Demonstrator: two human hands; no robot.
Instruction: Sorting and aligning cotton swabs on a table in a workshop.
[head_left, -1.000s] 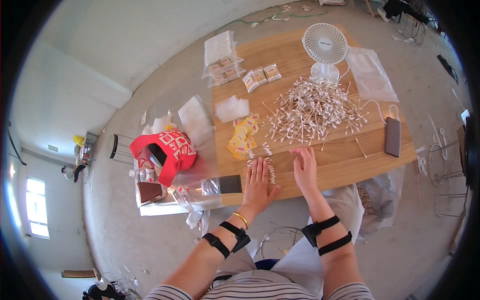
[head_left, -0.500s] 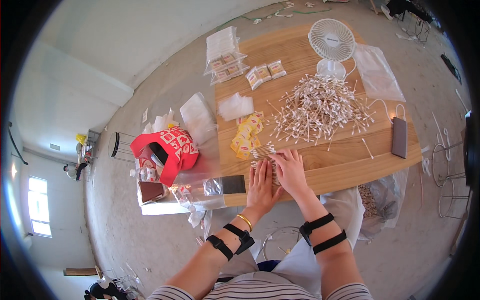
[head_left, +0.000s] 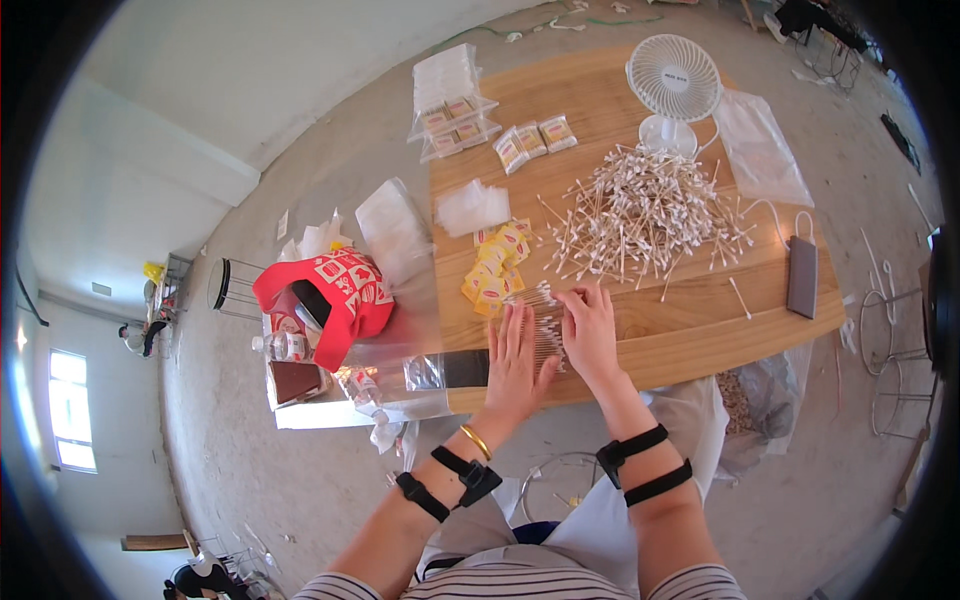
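Note:
A row of cotton swabs [head_left: 547, 335] lies side by side near the table's front edge. My left hand [head_left: 513, 362] rests flat over the left part of this row, fingers stretched and thumb out toward the right; it covers that part. At the row's right end is my right hand [head_left: 590, 335], its fingers bent, its thumb apart from the index finger, beside the swab tips. No swab shows clearly inside it. Beyond the hands spreads a large loose pile of cotton swabs [head_left: 645, 215]. Yellow printed cards [head_left: 494, 270] lie overlapped just past my left hand.
A white fan [head_left: 672, 85] stands behind the pile. Small filled packs [head_left: 535, 142] and clear bags [head_left: 472, 208] lie farther back. At right is a grey power bank [head_left: 801, 278] with a cable. A red bag [head_left: 345, 300] and a plastic bottle [head_left: 284, 346] sit left.
My hands have drawn slightly apart: the left shifted a little left, the right a little right with its fingers more bent. More of the swab row shows between them.

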